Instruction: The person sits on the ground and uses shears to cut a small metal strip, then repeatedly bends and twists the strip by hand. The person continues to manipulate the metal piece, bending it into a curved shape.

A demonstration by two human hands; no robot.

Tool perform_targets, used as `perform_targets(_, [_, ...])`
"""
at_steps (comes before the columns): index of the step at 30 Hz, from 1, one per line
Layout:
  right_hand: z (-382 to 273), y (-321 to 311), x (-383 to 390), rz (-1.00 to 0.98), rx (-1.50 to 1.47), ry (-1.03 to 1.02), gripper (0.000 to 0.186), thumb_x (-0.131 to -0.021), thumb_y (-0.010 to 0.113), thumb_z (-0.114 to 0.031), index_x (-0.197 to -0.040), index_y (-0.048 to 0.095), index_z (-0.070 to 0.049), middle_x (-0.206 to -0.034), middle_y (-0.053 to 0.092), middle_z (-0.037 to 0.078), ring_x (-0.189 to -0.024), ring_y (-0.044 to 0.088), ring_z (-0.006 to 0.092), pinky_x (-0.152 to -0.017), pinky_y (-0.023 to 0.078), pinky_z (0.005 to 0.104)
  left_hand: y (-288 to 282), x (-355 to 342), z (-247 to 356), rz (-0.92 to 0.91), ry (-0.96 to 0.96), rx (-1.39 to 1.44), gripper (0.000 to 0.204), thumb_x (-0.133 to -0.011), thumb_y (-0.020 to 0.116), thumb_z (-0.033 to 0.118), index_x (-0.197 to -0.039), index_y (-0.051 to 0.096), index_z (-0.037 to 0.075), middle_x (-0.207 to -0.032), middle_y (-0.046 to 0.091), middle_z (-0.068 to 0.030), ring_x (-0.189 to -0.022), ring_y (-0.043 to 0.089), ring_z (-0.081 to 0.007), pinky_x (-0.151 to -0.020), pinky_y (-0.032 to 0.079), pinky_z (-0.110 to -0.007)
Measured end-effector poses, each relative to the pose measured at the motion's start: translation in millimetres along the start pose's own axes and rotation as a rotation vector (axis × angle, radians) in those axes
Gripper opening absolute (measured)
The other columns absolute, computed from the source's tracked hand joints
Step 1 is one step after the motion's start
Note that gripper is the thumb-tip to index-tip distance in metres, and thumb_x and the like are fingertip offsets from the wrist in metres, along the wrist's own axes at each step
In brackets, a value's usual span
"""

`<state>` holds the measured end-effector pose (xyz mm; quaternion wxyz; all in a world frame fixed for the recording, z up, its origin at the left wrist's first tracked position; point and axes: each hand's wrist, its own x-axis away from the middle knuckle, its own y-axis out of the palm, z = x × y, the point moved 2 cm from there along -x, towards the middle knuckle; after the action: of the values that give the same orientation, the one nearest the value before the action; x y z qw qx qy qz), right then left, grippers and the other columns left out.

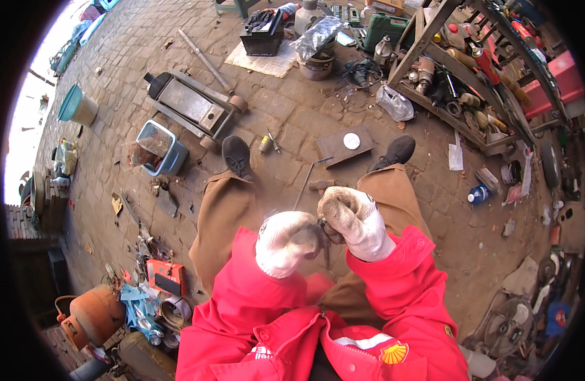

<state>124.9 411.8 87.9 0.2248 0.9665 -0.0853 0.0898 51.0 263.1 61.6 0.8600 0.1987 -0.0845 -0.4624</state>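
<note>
Small dark piece (331, 233): between the two gloved hands, near the middle of the frame, above the paving; mostly covered by the fingers, so its exact form cannot be told.
Left hand (287, 244): in a pale, soiled glove, left of the piece; fingers curled inward, their tips seemingly pinched upon it.
Right hand (352, 219): in a matching glove, right of the piece; grip clenched, thumb and fingertips meeting around it.
Progress: judged to be midway in handling; the piece is taken up and both hands are brought together on it, while it is not yet set down. How much work remains cannot be told from this view.
Hammer (321, 185): on the paving just above the hands, its head visible, the rest partly hidden behind them.
Thin rod (304, 185): lying aslant, left of the hammer head.
Metal plate (335, 152): flat on the ground between the shoes, upper centre of the frame, bearing a round white disc (351, 141).
Yellow canister (265, 145): near the left shoe (236, 157), a slender tool beside it.
Floor jack (191, 106): upper left of the frame, well apart from the hands.
Blue basin (173, 157): below the jack, left of the left shoe.
</note>
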Motion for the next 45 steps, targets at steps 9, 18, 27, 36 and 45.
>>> perform_targets(9, [2.1, -6.1, -2.3, 0.035, 0.376, -0.273, 0.036, -0.095, 0.062, -0.036, -0.081, 0.059, -0.002, -0.067, 0.053, 0.002, -0.058, 0.049, 0.0111, -0.053, 0.038, 0.0262, 0.5, -7.7, 8.6, -0.019, 0.034, -0.349, 0.036, -0.091, 0.06, 0.037, -0.086, 0.068, 0.002, -0.065, 0.061, -0.0068, -0.059, 0.061, -0.0229, -0.057, 0.048, -0.032])
perform_targets(18, [-8.9, -8.0, -6.2, 0.031, 0.631, -0.253, 0.042, -0.092, 0.065, -0.041, -0.079, 0.059, -0.002, -0.063, 0.053, 0.003, -0.058, 0.05, 0.0115, -0.053, 0.04, 0.0269, 7.4, -10.4, 17.7, 0.128, -0.059, -0.519, 0.011, -0.085, 0.062, 0.009, -0.087, 0.068, 0.0, -0.069, 0.065, -0.0098, -0.062, 0.061, -0.0193, -0.06, 0.049, -0.033])
perform_targets(27, [12.7, 4.3, -1.8, 0.043, 0.201, -0.139, 0.03, -0.099, 0.057, -0.032, -0.092, 0.062, -0.003, -0.07, 0.061, -0.001, -0.061, 0.055, 0.0058, -0.053, 0.043, 0.0228, 6.2, 5.5, 4.8, 0.075, -0.159, 0.093, 0.015, -0.087, 0.062, 0.013, -0.084, 0.068, 0.0, -0.066, 0.065, -0.0062, -0.057, 0.058, -0.0133, -0.052, 0.044, -0.027])
perform_targets(36, [32.6, 7.3, 9.2, 0.101, -0.096, 0.023, 0.023, -0.098, 0.058, -0.026, -0.1, 0.062, -0.003, -0.079, 0.061, -0.003, -0.067, 0.054, 0.0065, -0.059, 0.043, 0.0221, 8.6, 13.3, -0.6, 0.185, -0.231, 0.258, 0.017, -0.086, 0.061, 0.014, -0.079, 0.064, -0.001, -0.066, 0.064, -0.0077, -0.055, 0.057, -0.0128, -0.05, 0.042, -0.025])
perform_targets(45, [61.2, 4.3, 14.2, 0.258, -0.248, 0.0, 0.034, -0.095, 0.061, -0.019, -0.119, 0.056, 0.004, -0.1, 0.065, 0.005, -0.086, 0.06, 0.0104, -0.073, 0.049, 0.0231, 7.4, 18.7, -11.9, 0.242, -0.19, 0.422, 0.023, -0.085, 0.065, 0.019, -0.09, 0.063, -0.004, -0.064, 0.062, -0.0113, -0.05, 0.056, -0.0168, -0.045, 0.042, -0.028])
